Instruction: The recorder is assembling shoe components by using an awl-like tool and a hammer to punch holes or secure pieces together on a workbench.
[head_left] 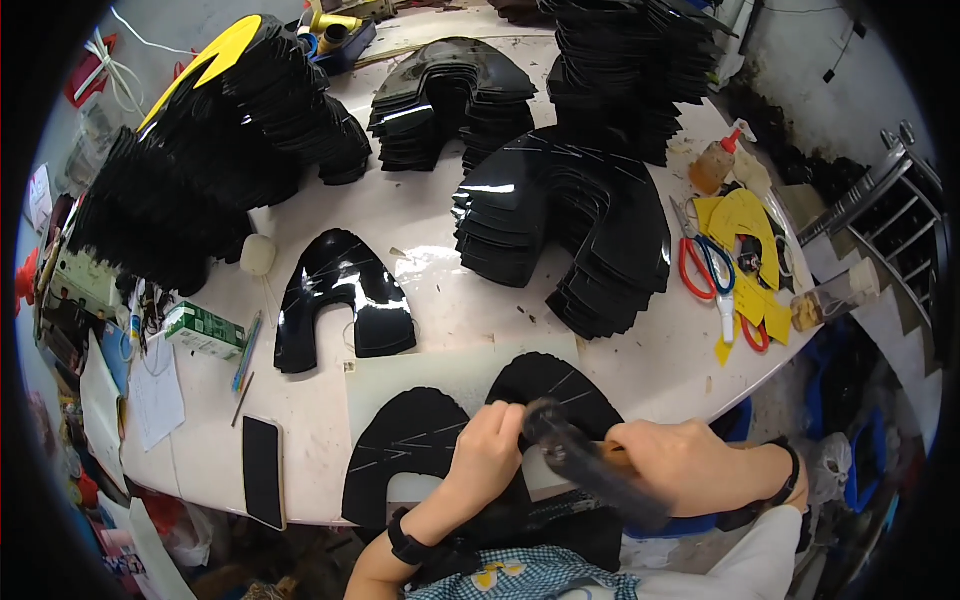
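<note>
In my right hand (668, 462) is a hammer (585, 455) with a wooden handle; its dark head is smeared by motion. My left hand (487, 452) is closed, its fingertips at the inner side of a black U-shaped piece (555, 385) that looks like a shoe upper. A second black U-shaped piece (405, 425) lies to the left, partly behind my left wrist. Beneath both is a pale board (450, 368) at the table's near edge. Farther off, a glossy black U-shaped piece (345, 285) lies flat.
Tall stacks of black pieces (570, 200) stand across the back of the table (320, 430). On the right are scissors (705, 265), yellow patterns (745, 230) and a glue bottle (712, 165). A phone (263, 470), pens (248, 350) and a green box (205, 330) lie left.
</note>
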